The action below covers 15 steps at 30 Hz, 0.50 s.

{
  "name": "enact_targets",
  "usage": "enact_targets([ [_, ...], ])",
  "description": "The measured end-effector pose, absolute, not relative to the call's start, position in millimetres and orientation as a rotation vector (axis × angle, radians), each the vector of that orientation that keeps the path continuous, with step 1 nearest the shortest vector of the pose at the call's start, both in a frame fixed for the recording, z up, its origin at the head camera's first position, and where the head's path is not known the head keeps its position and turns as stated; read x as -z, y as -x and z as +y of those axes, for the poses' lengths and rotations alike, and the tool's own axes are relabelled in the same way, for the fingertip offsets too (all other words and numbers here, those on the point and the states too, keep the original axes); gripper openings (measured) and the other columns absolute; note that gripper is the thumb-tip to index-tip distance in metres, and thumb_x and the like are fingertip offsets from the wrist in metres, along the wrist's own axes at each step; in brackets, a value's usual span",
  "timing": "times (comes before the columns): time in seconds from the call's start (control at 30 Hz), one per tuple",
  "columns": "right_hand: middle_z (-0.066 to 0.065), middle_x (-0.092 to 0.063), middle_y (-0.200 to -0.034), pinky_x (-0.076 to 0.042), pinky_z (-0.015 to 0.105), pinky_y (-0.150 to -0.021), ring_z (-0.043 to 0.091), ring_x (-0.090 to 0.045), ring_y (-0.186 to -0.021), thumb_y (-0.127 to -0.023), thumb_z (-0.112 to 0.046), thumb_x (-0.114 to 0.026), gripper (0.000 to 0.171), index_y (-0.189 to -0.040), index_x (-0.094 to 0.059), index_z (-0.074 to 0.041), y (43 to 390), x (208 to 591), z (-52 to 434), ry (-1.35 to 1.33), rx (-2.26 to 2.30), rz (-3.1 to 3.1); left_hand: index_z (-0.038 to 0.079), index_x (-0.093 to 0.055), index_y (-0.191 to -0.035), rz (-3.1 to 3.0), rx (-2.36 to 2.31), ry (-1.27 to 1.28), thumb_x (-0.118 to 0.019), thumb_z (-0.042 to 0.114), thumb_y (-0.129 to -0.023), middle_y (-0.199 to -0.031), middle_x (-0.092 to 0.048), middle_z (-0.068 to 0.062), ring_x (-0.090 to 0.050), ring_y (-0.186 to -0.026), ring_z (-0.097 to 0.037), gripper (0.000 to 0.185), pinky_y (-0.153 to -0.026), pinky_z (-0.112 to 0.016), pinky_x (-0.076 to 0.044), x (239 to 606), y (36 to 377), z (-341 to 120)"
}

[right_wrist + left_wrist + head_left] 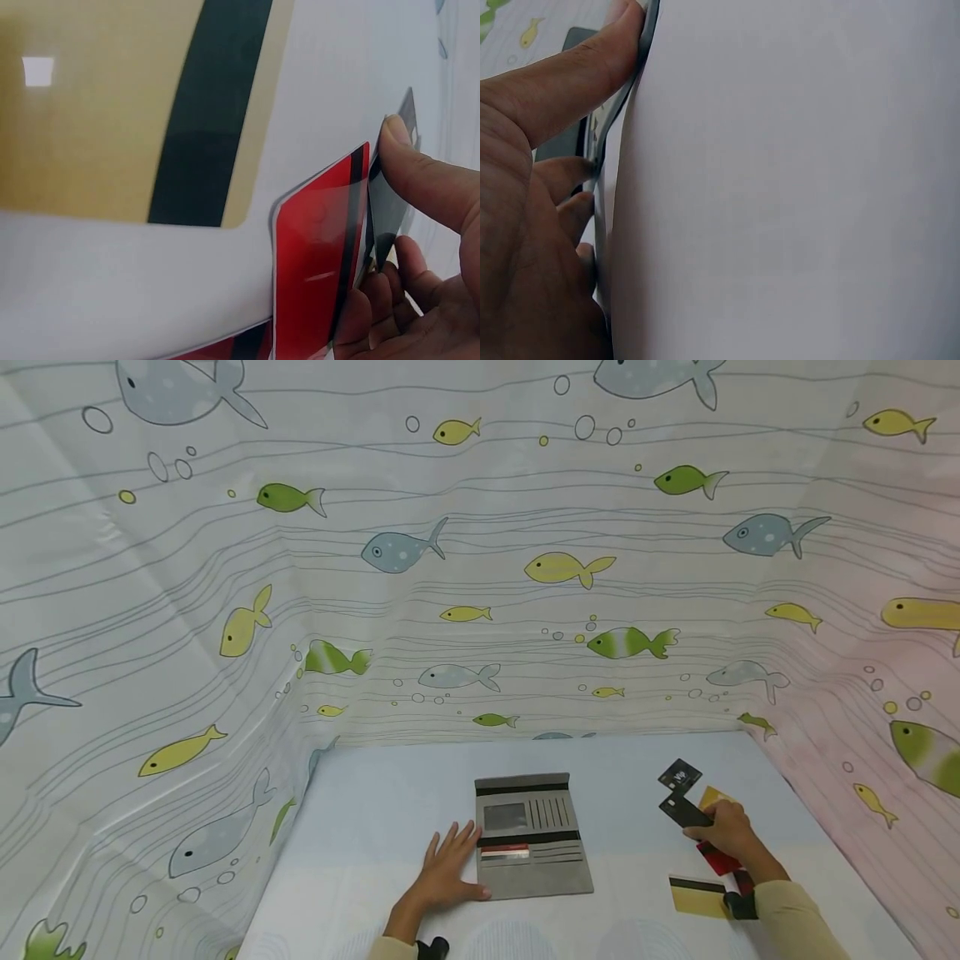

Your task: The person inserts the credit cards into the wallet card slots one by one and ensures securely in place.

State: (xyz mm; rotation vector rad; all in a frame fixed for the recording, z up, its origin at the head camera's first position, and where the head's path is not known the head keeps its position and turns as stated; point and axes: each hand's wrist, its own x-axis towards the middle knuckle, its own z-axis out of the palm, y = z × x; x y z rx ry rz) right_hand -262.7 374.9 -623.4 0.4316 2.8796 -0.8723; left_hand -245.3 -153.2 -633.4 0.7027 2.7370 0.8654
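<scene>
Left hand [448, 870] lies flat, fingers straight, on the tabletop [375, 827] pressing the grey wallet's [531, 835] left edge, probably to steady it open near the front middle. Right hand [726, 832] pinches a dark card [684, 812] off the right-side pile; red card [319, 247] just under it, gold card [697, 897] near the front edge. Card print unreadable, wallet mostly hidden in the left wrist view

Item, partly hidden: my right hand [726, 832] is covering most of the red card [718, 860] and one end of the black card [682, 811]. Gold card [112, 105], at ten o'clock on the right wrist view, is running off-frame. Wallet [529, 835] lettering is reading too small.
</scene>
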Motion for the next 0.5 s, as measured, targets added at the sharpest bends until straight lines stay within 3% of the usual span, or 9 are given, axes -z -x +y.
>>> enact_targets([
  [0.5, 0.038, -0.052, -0.114, -0.050, 0.060, -0.086, 0.045, -0.053, -0.098, -0.081, -0.023, -0.083, 0.068, -0.124, -0.045, 0.013, 259.4, 628.6, 373.7, -0.383, 0.887, 2.928, 0.008, -0.031, -0.157, 2.730, -0.879, -0.711, -0.084, 0.048, -0.074, -0.165, -0.025, -0.017, -0.014, -0.152, -0.047, 0.106, -0.118, -0.070, -0.001, 634.8, 245.4, -154.9],
])
